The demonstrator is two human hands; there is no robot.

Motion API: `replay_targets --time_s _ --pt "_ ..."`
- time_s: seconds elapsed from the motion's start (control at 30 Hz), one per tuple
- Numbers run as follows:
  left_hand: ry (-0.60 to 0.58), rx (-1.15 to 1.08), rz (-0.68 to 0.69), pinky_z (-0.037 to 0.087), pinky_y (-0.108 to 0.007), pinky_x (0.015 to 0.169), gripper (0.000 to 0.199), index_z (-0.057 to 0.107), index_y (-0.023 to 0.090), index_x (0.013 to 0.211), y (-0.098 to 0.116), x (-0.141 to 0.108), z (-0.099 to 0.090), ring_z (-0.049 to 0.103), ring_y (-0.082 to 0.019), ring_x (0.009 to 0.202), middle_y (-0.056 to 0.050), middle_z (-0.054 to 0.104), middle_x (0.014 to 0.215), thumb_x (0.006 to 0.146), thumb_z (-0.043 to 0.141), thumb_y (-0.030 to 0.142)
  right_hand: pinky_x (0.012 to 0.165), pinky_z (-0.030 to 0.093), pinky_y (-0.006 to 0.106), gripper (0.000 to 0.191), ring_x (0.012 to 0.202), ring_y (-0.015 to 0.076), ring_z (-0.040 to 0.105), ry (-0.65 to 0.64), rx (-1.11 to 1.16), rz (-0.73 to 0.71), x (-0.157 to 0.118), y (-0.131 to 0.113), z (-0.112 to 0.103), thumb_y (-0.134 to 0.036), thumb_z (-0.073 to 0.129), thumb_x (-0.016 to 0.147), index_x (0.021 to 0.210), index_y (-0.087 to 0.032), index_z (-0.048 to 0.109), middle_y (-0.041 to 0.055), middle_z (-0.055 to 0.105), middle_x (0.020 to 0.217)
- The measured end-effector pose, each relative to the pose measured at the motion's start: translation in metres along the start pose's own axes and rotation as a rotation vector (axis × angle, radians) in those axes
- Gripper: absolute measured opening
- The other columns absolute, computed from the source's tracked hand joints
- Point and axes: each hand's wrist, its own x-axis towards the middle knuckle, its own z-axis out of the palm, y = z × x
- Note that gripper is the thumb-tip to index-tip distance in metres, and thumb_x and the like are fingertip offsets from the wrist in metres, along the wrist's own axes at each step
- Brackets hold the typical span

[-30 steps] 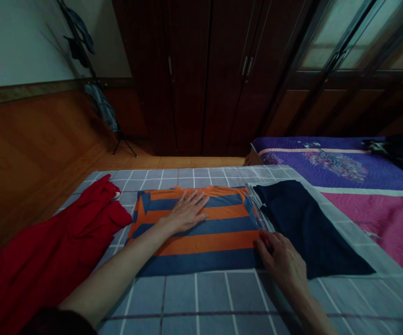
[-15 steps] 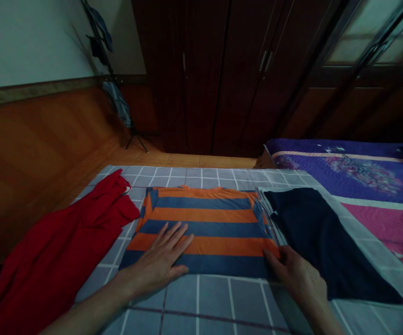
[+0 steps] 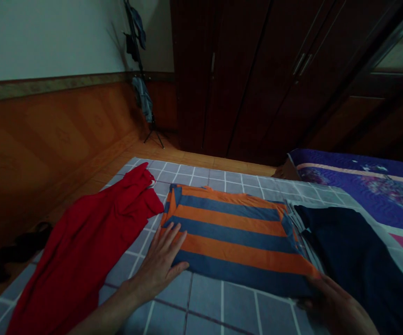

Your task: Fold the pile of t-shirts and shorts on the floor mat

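Note:
A striped orange and blue shirt lies flat, its sides tucked in, on a grey checked cloth. My left hand rests palm down on the shirt's left part, fingers stretched out. At the near right corner, my right hand pinches the shirt's edge between thumb and fingers, partly in shadow. Left of the shirt sprawls a red garment with long, loose folds. On the right, a dark navy garment lies close beside the shirt, on top of lighter cloth.
Beyond the checked surface stand a dark wooden wardrobe and a coat stand with clothes hanging on it. A purple flowered bed cover spreads at the right. Dark footwear sits on the floor at left.
The view has turned left, shifting things rightward in the picture. My left hand has slid toward the shirt's left edge. My right hand has moved to the near right corner.

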Motion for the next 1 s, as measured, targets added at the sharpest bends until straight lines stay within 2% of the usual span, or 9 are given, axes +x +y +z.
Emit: replay_targets --time_s 0.17,0.27,0.37,0.47,0.5,0.63,0.73,0.83,1.0 --pt "0.167 -0.456 -0.149 0.027 -0.046 0.112 0.05 0.04 0.023 0.14 -0.002 0.001 -0.017 0.032 -0.026 0.136 -0.01 0.037 0.148 0.093 0.047 0.037 0.052 0.055 0.032 0.031 0.061 0.0219 0.063 -0.08 0.013 0.149 0.011 -0.003 -0.013 -0.043 0.072 0.062 0.084 -0.022 0.064 0.0071 0.067 0.077" --pt "0.283 -0.787 -0.314 0.034 -0.041 0.109 0.043 0.049 0.021 0.131 -0.006 0.003 -0.027 0.044 -0.025 0.128 -0.01 0.05 0.137 0.092 0.049 0.038 0.058 0.056 0.037 0.036 0.075 0.0279 0.066 -0.085 -0.058 0.036 0.016 -0.024 0.006 -0.04 0.071 0.059 0.091 -0.023 0.065 0.0091 0.069 0.091" --pt "0.38 -1.106 -0.476 0.043 -0.037 0.099 0.042 0.055 0.016 0.12 -0.011 0.008 -0.034 0.056 -0.024 0.115 -0.013 0.061 0.122 0.088 0.053 0.044 0.058 0.055 0.032 0.048 0.083 0.0261 0.066 -0.072 -0.054 -0.128 0.011 -0.055 0.057 -0.036 0.072 0.059 0.103 -0.021 0.064 0.0087 0.067 0.108" --pt "0.397 -1.369 -0.61 0.051 -0.031 0.08 0.046 0.056 0.013 0.115 -0.017 0.012 -0.039 0.065 -0.022 0.096 -0.013 0.066 0.11 0.083 0.06 0.046 0.048 0.048 0.026 0.056 0.068 0.0191 0.063 -0.157 -0.115 -0.288 -0.003 -0.078 0.128 -0.035 0.075 0.058 0.11 -0.017 0.063 0.009 0.069 0.101" --pt "0.378 -1.45 -0.638 0.052 -0.029 0.075 0.047 0.055 0.013 0.115 -0.019 0.013 -0.039 0.066 -0.021 0.091 -0.013 0.066 0.108 0.081 0.062 0.045 0.053 0.05 0.027 0.058 0.07 0.0194 0.064 -0.253 -0.173 -0.347 -0.01 -0.08 0.154 -0.035 0.073 0.062 0.115 -0.016 0.061 0.0088 0.069 0.101" --pt "0.314 -1.689 -0.711 0.052 -0.028 0.069 0.047 0.054 0.014 0.115 -0.023 0.014 -0.04 0.068 -0.019 0.081 -0.011 0.069 0.097 0.08 0.065 0.043 0.079 0.051 0.035 0.041 0.095 0.0233 0.063 -0.451 -0.526 -0.741 -0.047 -0.054 0.248 -0.018 0.054 0.073 0.114 -0.015 0.061 0.0098 0.067 0.108" --pt "0.312 -1.713 -0.755 0.052 -0.027 0.069 0.046 0.056 0.016 0.112 -0.025 0.014 -0.041 0.068 -0.018 0.081 -0.007 0.07 0.094 0.077 0.067 0.044 0.076 0.049 0.031 0.041 0.086 0.0204 0.064 -0.614 -0.893 -0.93 -0.075 -0.016 0.288 -0.006 0.049 0.073 0.11 -0.017 0.061 0.0082 0.068 0.099" --pt "0.321 -1.631 -0.711 0.049 -0.028 0.082 0.048 0.057 0.016 0.112 -0.026 0.014 -0.041 0.065 -0.02 0.098 -0.008 0.068 0.107 0.074 0.07 0.043 0.071 0.048 0.028 0.038 0.082 0.0194 0.061 -0.711 -1.067 -1.083 -0.092 0.012 0.292 -0.003 0.05 0.073 0.107 -0.017 0.059 0.0072 0.065 0.096" --pt "0.274 -1.458 -0.624 0.047 -0.036 0.09 0.062 0.05 0.015 0.121 -0.026 0.017 -0.032 0.063 -0.025 0.103 -0.011 0.067 0.111 0.068 0.074 0.036 0.076 0.05 0.032 0.038 0.087 0.0213 0.057 -0.722 -1.083 -1.229 -0.092 0.017 0.256 -0.004 0.05 0.073 0.108 -0.017 0.058 0.0085 0.061 0.098"
